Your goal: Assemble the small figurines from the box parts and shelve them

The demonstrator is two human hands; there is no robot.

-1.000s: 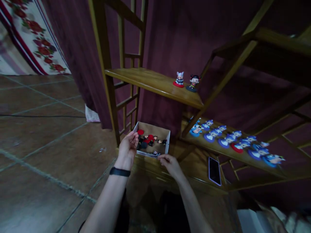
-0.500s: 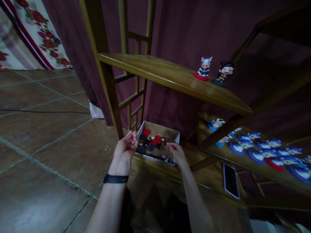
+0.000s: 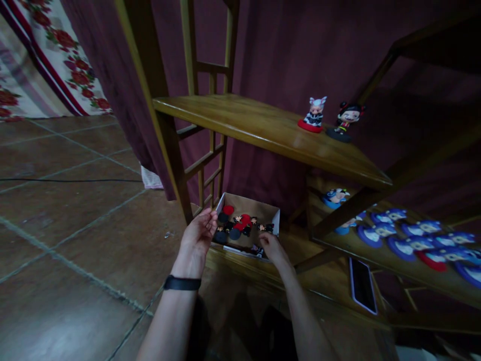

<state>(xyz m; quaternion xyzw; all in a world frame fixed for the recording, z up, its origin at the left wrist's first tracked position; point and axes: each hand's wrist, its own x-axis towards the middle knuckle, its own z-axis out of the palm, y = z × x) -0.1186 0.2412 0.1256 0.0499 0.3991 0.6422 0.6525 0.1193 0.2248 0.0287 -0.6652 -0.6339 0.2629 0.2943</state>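
Observation:
A shallow cardboard box holds several small dark-haired figurines and loose round red and black bases. My left hand is beside the box's left wall, palm up, its fingers loosely curled and apart with nothing visible in them. Over the box's right front corner, my right hand has bent fingers and no object showing in them. Just beyond its fingertips lies a black-clad figurine. To its left, near the front wall, is a figurine with pale purple hair, partly hidden.
The box sits on the low level of a wooden shelf. Two figurines stand on the board above. Several blue-haired figurines rest on the right-hand shelf. A phone lies at lower right. A cable crosses the tiled floor.
My right hand has drawn back from the black-clad figurine, which now lies at the box's right side. My left hand stays by the left wall. The view has shifted slightly.

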